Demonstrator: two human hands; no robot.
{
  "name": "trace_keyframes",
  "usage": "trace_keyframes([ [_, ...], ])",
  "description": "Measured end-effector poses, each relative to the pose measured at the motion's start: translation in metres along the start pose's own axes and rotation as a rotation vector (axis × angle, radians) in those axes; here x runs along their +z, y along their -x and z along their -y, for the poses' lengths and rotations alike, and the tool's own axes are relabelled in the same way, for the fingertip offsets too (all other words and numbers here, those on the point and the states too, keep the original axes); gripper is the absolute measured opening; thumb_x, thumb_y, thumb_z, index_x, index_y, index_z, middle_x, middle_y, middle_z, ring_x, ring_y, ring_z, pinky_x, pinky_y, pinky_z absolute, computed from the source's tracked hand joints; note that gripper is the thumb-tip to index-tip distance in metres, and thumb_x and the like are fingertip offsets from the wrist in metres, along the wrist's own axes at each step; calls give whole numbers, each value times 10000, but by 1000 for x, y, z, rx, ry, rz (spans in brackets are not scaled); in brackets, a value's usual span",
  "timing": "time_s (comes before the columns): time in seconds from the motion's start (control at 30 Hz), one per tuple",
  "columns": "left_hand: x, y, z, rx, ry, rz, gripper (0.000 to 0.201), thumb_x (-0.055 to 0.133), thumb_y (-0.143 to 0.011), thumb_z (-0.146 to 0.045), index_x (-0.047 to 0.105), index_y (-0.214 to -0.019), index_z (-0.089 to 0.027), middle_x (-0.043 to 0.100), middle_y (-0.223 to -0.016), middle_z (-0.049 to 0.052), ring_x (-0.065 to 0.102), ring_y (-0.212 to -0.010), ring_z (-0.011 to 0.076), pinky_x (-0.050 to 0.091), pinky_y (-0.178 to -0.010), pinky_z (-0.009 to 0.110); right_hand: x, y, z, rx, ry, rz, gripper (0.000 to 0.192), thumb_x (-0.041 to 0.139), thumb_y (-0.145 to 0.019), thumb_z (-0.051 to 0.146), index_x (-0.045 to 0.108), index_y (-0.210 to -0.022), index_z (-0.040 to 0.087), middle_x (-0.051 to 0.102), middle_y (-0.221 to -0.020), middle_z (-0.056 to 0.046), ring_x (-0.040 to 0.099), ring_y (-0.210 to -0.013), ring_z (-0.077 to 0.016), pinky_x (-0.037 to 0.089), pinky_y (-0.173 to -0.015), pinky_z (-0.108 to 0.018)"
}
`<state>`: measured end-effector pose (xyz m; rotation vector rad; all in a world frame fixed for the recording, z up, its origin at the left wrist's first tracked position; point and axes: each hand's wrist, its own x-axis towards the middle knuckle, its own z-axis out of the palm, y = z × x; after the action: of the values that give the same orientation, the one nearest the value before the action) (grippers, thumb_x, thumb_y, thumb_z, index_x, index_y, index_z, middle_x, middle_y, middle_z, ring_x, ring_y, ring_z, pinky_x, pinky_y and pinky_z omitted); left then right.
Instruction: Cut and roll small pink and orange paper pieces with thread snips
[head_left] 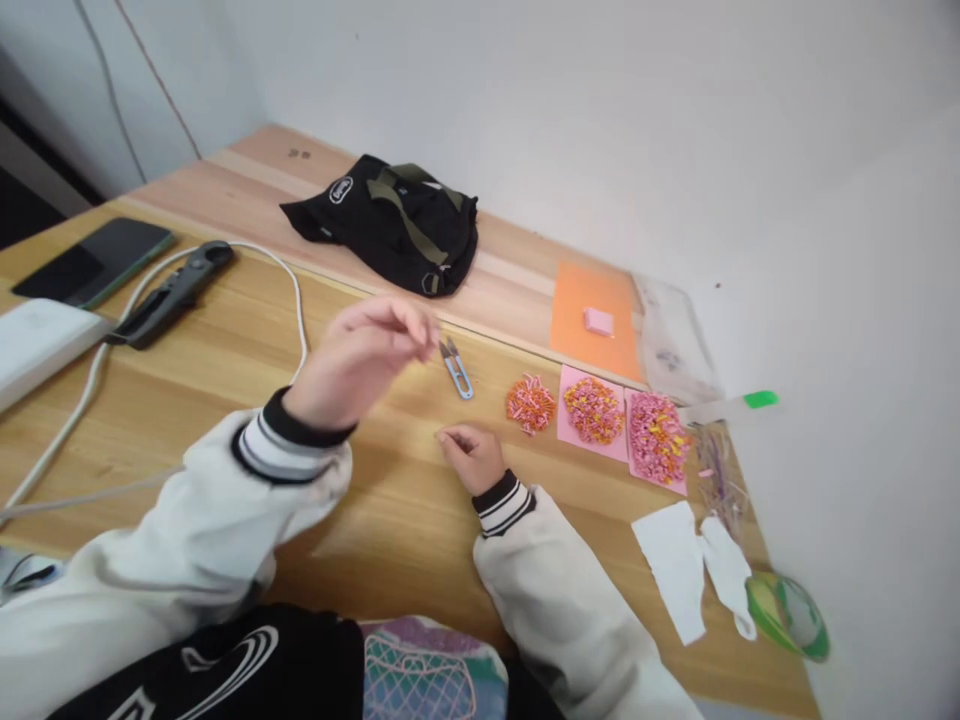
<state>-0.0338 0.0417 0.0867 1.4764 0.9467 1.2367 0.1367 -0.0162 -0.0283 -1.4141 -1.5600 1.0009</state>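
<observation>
The raised left hand (360, 355), just left of the frame's centre, has its fingertips pinched together; whether anything sits between them cannot be told. The right hand (471, 455), at centre, rests on the light wooden table (405, 520) with fingers curled into a loose fist, and what it holds, if anything, is hidden.

Nearest the left fingertips lie the small silver thread snips with blue-grey handle (456, 368), flat on the wood and apart from both hands. Their long axis runs on a slant, blades toward the upper left, looped handle end toward the lower right.

To the right of the snips stands a row of three heaps of pink, orange and yellow paper bits (531, 403), the two farther ones on pink squares. Bare wood lies open between the hands and below them. The table's right edge, near white paper scraps (675, 565) and a green tape roll (787, 615), runs close to the wall. A black fabric bag (390, 220) sits above centre, a dark phone (97, 262) at upper left.
</observation>
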Motion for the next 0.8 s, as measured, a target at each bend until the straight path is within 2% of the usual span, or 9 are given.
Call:
trace_keyframes([
  [0.03, -9, -13, 18, -28, -59, -89, 221, 555, -664, -417, 577, -728, -206, 589, -740, 5, 549, -718, 156, 438, -693, 317, 0, 0, 1, -12, 5, -7, 177, 555, -729, 282, 671, -665, 165, 643, -610, -28, 554, -551, -124, 446, -531, -232],
  [0.13, -37, -37, 70, -140, -550, -259, 234, 549, -655, -361, 609, -755, -158, 595, -742, 18, 545, -732, 179, 412, -702, 311, 0, 0, 1, -22, 16, -16, 174, 550, -731, 275, 673, -682, 161, 655, -630, -34, 559, -552, -124, 448, -529, -231],
  [0.17, -45, -41, 83, -167, -683, -244, 243, 537, -668, -350, 620, -775, -149, 604, -782, 43, 546, -737, 190, 413, -714, 324, 1, -1, 0, -19, 15, -16, 173, 551, -731, 273, 674, -688, 159, 658, -634, -36, 563, -554, -125, 450, -535, -233],
  [0.23, -54, -44, 101, -124, -860, -183, 278, 516, -700, -362, 638, -826, -147, 607, -861, 82, 547, -805, 222, 410, -753, 339, 2, -1, -1, -11, 19, -8, 175, 548, -733, 268, 675, -695, 154, 659, -633, -38, 563, -552, -124, 446, -537, -233],
  [0.33, -55, -46, 111, -29, -979, -104, 306, 515, -714, -401, 652, -870, -176, 600, -919, 88, 536, -908, 259, 388, -814, 349, 4, -3, -3, 9, 33, -19, 174, 545, -730, 254, 673, -687, 144, 644, -600, -31, 539, -517, -113, 414, -505, -222],
  [0.47, -51, -50, 113, 22, -984, -62, 352, 513, -713, -456, 658, -890, -189, 595, -935, 92, 533, -930, 269, 385, -823, 348, 6, -5, -4, 51, 4, -37, 170, 541, -727, 252, 667, -683, 146, 623, -568, -11, 507, -489, -98, 385, -480, -208],
  [0.57, -52, -52, 117, 3, -963, -64, 354, 507, -717, -463, 662, -877, -188, 602, -934, 93, 535, -916, 263, 390, -818, 352, 7, -6, -2, 85, -30, -56, 176, 540, -724, 251, 662, -663, 139, 601, -537, -3, 483, -472, -89, 369, -465, -201],
  [0.7, -56, -53, 122, -48, -901, 6, 360, 495, -733, -459, 666, -862, -170, 641, -911, 96, 540, -918, 253, 399, -832, 355, 10, -8, 0, 102, -38, -104, 171, 537, -718, 245, 651, -642, 144, 586, -522, 7, 468, -474, -83, 359, -460, -194],
  [0.8, -57, -54, 125, -36, -873, -10, 354, 488, -730, -458, 675, -827, -174, 664, -883, 90, 550, -913, 244, 405, -839, 351, 12, -9, -2, 120, -53, -131, 163, 539, -708, 250, 642, -637, 145, 577, -520, 9, 463, -470, -82, 360, -465, -196],
])
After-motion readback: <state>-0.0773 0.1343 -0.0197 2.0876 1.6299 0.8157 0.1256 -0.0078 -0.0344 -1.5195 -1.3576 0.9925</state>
